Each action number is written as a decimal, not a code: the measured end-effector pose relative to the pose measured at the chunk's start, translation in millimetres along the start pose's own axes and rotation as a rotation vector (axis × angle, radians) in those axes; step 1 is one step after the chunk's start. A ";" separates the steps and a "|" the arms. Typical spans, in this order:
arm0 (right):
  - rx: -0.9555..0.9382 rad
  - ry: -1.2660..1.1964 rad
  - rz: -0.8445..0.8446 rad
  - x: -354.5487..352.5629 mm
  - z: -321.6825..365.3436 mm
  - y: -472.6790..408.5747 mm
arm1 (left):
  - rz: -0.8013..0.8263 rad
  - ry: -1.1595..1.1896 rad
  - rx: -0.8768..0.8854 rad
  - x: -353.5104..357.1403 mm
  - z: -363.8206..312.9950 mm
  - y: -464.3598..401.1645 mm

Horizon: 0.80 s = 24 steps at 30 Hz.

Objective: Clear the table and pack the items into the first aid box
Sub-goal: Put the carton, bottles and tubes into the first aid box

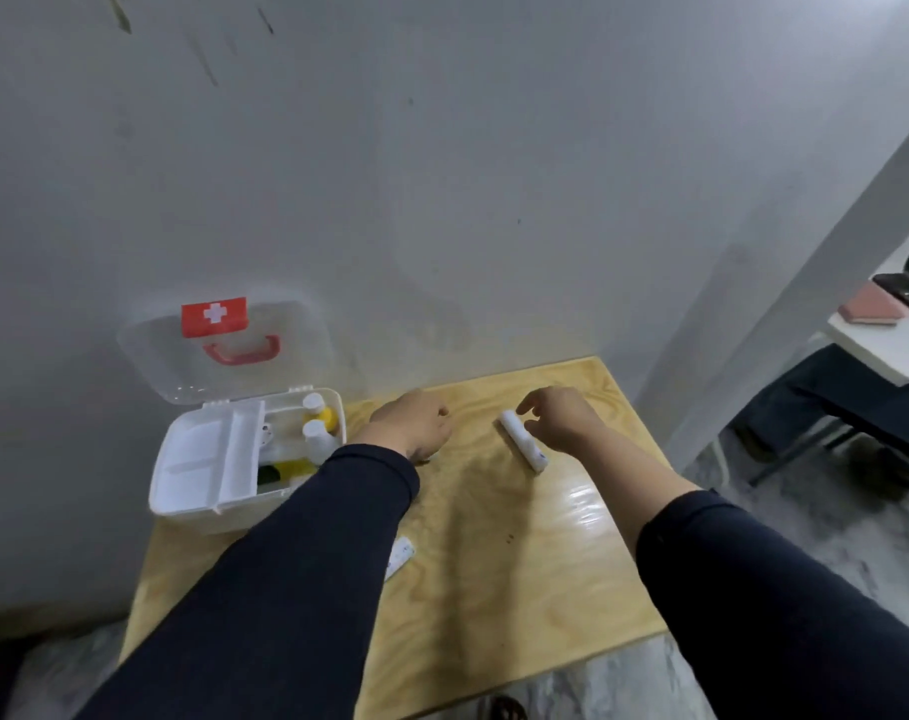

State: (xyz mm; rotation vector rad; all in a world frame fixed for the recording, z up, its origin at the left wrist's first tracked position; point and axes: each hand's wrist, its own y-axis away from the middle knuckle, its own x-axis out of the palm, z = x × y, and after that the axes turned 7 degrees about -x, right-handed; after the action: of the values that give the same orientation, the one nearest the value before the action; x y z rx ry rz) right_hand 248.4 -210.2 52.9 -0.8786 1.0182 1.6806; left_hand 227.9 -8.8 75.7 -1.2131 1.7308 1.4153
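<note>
The white first aid box (182, 491) stands open at the table's left, its clear lid (224, 350) with a red cross and red handle leaning on the wall. Inside are a white tray insert and two yellow bottles (320, 413) with white caps. A white rolled bandage (522, 439) lies on the wooden table (494, 563). My right hand (559, 415) hovers just right of the roll, fingers curled apart around its far end. My left hand (416, 423) rests as a fist on the table beside the box; whether it holds something is hidden. A small white packet (400, 556) peeks from under my left sleeve.
A grey wall rises right behind the table. To the right stand a white desk (878, 350) with a pink pad and a dark device, and dark furniture below it. Marbled floor surrounds the table.
</note>
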 end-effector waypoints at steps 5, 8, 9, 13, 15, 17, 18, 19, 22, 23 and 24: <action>-0.039 -0.003 0.032 30.7 -15.7 -17.4 | 0.070 0.029 -0.112 23.5 -0.8 -12.0; -0.064 0.006 0.035 43.6 -19.5 -27.1 | 0.067 0.073 -0.183 35.6 5.5 -15.9; -0.078 -0.003 0.041 47.2 -19.3 -30.7 | 0.064 0.091 -0.204 39.4 9.2 -17.5; -0.150 -0.043 0.095 54.9 -2.2 -48.5 | 0.067 0.126 -0.256 45.3 23.0 -20.9; -0.209 -0.038 0.132 60.3 15.3 -58.9 | 0.036 0.135 -0.289 44.2 27.5 -18.8; -0.260 -0.026 0.154 66.2 34.8 -68.6 | 0.008 0.153 -0.314 44.9 33.2 -15.4; -0.283 -0.018 0.167 68.8 44.8 -73.3 | 0.009 0.167 -0.325 46.6 36.1 -13.6; -0.307 -0.004 0.176 71.0 54.1 -77.8 | 0.017 0.173 -0.329 48.5 38.3 -11.5; -0.351 0.073 0.212 76.4 77.6 -87.2 | 0.065 0.128 -0.361 53.2 40.0 -5.3; -0.358 0.115 0.234 79.5 83.3 -89.2 | 0.068 0.110 -0.369 54.5 40.7 -4.3; -0.356 0.165 0.252 83.6 87.7 -90.3 | 0.069 0.098 -0.376 55.8 41.5 -3.9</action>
State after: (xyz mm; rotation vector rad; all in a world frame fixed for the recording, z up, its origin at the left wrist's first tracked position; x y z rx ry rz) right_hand 301.3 -82.2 -7.6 -1.1746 0.9858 2.0711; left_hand 204.2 15.4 14.9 -1.4497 1.6287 1.8082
